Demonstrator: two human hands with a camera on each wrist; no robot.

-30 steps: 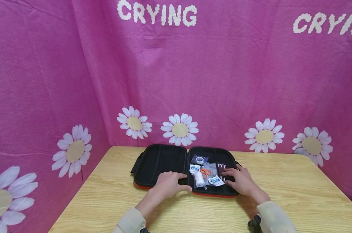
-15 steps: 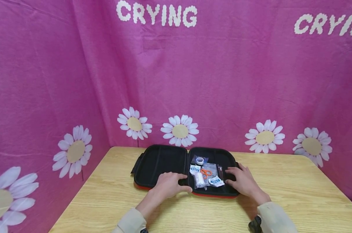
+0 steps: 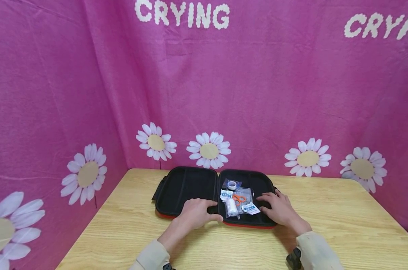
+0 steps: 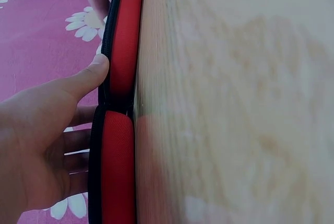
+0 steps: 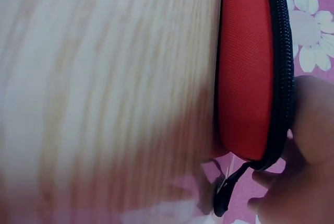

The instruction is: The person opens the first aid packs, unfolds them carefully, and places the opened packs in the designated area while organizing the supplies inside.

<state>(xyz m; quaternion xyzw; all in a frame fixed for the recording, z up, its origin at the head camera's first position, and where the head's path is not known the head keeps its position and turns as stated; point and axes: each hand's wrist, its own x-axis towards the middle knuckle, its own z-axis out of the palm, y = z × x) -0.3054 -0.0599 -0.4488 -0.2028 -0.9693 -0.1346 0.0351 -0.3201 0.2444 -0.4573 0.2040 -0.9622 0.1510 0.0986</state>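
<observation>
Open case [image 3: 199,187] flat on the table [image 3: 122,225], contents in its right half.
Left hand [image 3: 197,214] at mid-case, thumb spread from fingers, touching the edge [image 4: 106,85]; right hand [image 3: 280,210] over the right side, fingers and thumb apart. In between, orange scissors [image 3: 239,199], bandage roll [image 3: 231,208], tape [image 3: 232,185], two white packets [image 3: 250,208].

An open case [image 3: 198,187] is lying on the wooden surface [image 3: 237,247]. The left hand [image 3: 198,213] is resting by its hinge, the right hand [image 3: 279,208] over its right edge. Scissors [image 3: 238,198], tape [image 3: 232,185], a bandage roll [image 3: 231,207] and two packets [image 3: 251,208] are sitting in the right half. Pink cloth [image 3: 258,75] is hanging behind.
</observation>
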